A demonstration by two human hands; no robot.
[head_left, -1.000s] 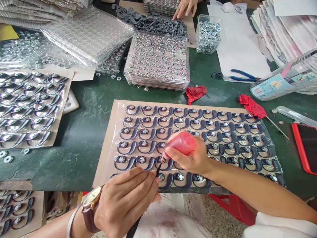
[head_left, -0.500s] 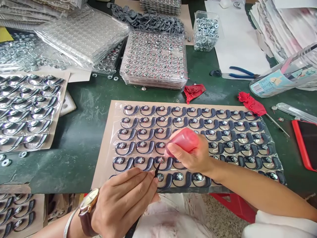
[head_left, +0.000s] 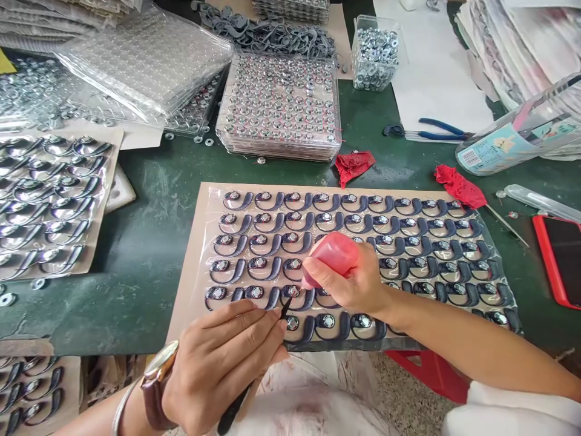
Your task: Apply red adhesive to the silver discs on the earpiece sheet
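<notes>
A brown board lies before me, covered with rows of dark ear-hook pieces, each bearing a small round silver part. My left hand, wearing a wristwatch, pinches black tweezers. Their tip meets the silver part of a piece in the second row from the front. Wrapped in my right hand is a pink-red squeeze bottle, tilted with its lower end pointing at that same part. The bottle's nozzle tip is hard to make out.
Behind the board stands a stack of clear trays with silver parts. Loose ear hooks and a box of washers lie farther back. Pliers, red cloths, a plastic jar and a phone are rightward. Another filled board lies left.
The view has shifted slightly. Another person's hand at the back has gone from sight. Both my hands keep nearly the same place, tweezers and bottle still held at the same piece.
</notes>
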